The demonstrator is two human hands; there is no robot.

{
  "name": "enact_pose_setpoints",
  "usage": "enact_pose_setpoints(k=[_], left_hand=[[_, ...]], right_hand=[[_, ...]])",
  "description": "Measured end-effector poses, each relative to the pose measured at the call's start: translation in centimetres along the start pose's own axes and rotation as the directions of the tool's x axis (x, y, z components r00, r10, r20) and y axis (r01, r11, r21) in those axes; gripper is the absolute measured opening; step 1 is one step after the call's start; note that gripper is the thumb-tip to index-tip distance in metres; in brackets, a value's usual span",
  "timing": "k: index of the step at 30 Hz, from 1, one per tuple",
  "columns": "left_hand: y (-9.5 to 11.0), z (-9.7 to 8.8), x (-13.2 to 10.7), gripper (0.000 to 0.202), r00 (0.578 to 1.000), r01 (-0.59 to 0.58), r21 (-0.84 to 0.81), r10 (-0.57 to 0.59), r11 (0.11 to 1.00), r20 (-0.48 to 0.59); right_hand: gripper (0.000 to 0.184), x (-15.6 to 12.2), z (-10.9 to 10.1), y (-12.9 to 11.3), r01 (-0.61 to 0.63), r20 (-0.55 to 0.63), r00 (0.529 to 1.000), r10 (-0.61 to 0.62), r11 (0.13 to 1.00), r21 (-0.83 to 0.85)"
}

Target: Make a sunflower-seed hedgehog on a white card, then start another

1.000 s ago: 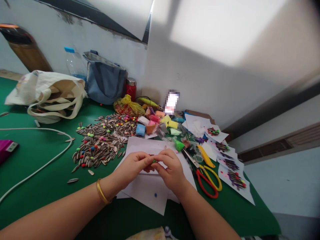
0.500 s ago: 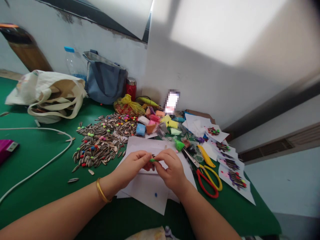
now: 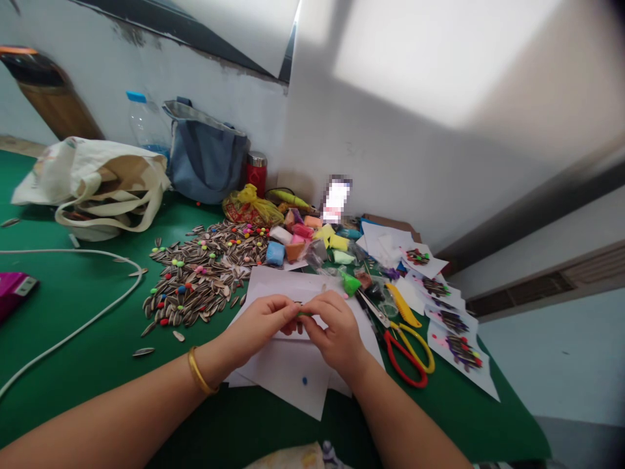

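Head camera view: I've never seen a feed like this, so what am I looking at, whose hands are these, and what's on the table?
This is one camera worn on a person's head, looking forward and down, so the two bare arms coming up from the bottom are the wearer's own. The left hand, with a gold bangle on its wrist, and the right hand meet over white paper sheets, pinching a small green bit between their fingertips. On the green table lie a pile of sunflower seeds dotted with coloured bits, coloured clay blocks, red and yellow scissors, and finished seed pictures on the right.
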State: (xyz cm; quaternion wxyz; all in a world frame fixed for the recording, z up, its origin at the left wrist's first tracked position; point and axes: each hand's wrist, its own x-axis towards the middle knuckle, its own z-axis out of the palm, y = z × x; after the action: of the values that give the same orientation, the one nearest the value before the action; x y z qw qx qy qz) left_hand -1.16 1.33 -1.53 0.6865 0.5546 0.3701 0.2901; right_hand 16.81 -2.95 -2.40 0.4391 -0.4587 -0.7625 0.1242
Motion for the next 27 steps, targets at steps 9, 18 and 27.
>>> enact_pose_setpoints(k=[9, 18, 27], left_hand=[[-0.4, -0.1, 0.2, 0.034, 0.999, -0.038, 0.036, 0.039, 0.999, -0.007], [-0.9, -0.5, 0.4, 0.032, 0.997, -0.081, 0.13, 0.081, 0.988, 0.008], [-1.0, -0.2, 0.1, 0.02, 0.956, -0.252, 0.461, 0.293, 0.851, -0.018]], right_hand=[[0.011, 0.1, 0.0, -0.1, -0.05, 0.042, 0.998, 0.047, 0.997, 0.065], [0.016, 0.3, 0.1, -0.2, -0.083, 0.05, 0.996, 0.079, 0.992, 0.095], [0.015, 0.3, 0.2, -0.3, -0.08, 0.025, 0.997, 0.079, 0.995, 0.052]])
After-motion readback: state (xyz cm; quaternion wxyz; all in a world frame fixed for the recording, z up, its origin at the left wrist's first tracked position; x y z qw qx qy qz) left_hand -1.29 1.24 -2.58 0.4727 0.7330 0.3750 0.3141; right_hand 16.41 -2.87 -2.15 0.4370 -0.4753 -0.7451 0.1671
